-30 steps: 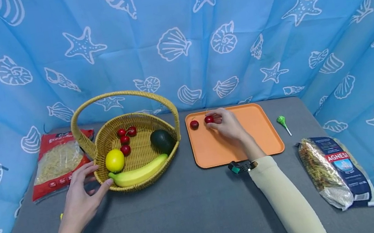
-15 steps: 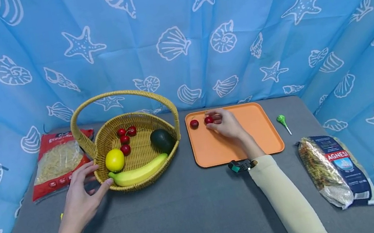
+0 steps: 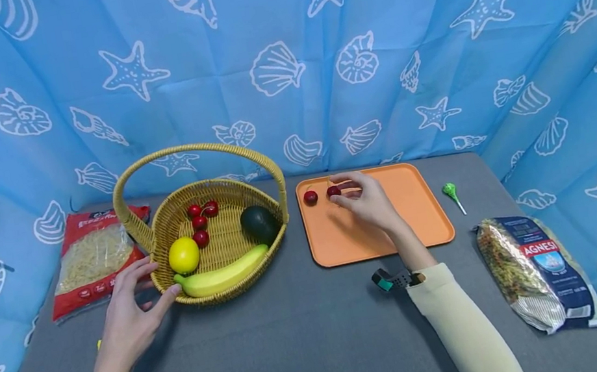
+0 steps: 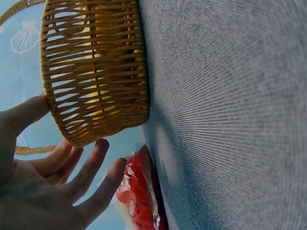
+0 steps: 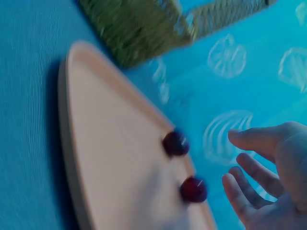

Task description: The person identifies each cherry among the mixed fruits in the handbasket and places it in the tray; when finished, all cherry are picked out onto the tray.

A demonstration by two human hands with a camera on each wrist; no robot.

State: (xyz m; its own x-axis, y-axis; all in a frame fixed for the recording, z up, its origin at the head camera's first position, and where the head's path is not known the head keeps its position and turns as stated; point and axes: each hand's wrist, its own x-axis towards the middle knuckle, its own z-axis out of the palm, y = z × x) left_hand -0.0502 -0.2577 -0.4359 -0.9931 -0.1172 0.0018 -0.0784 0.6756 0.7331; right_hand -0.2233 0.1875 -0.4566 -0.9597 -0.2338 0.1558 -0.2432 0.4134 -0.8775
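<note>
Head view: a grey desk [image 3: 301, 343] carries a wicker basket [image 3: 277, 232] with a hoop handle and, to its right, an orange tray [image 3: 417, 219]. The basket holds a lemon [image 3: 184, 255], a banana [image 3: 223, 277] along its near wall, an avocado [image 3: 259, 223] and four cherries [image 3: 199, 222] at the back. The tray holds two more at its far left corner, one cherry [image 3: 309, 197] lying free, a second cherry [image 3: 333, 191] at the fingertips of the right hand [image 3: 366, 201]. The left hand [image 3: 128, 320] rests with relaxed fingers spread against the basket's near left wall, thumb touching the rim, seemingly to steady it. Outlying items: a red pasta bag [image 3: 91, 260] left of the basket, a dark pasta bag [image 3: 538, 271] at the right, a green lollipop [image 3: 450, 192] beside the tray. Left wrist view: the left hand [image 4: 43, 187] lies open, holding nothing; the thumb touches the basket wall [image 4: 96, 86], the fingers stand just beside its base, with the red bag [image 4: 139, 196] beyond. Right wrist view: blurred; the right hand [image 5: 268, 177] is open with fingers loosely bent, gripping nothing, and both cherries sit on the tray [image 5: 110, 167] clear of the fingers, the nearer one [image 5: 193, 189] just beside them, the farther one [image 5: 175, 143] a little apart. The placing suggests fruit sorted singly from basket to tray.
</note>
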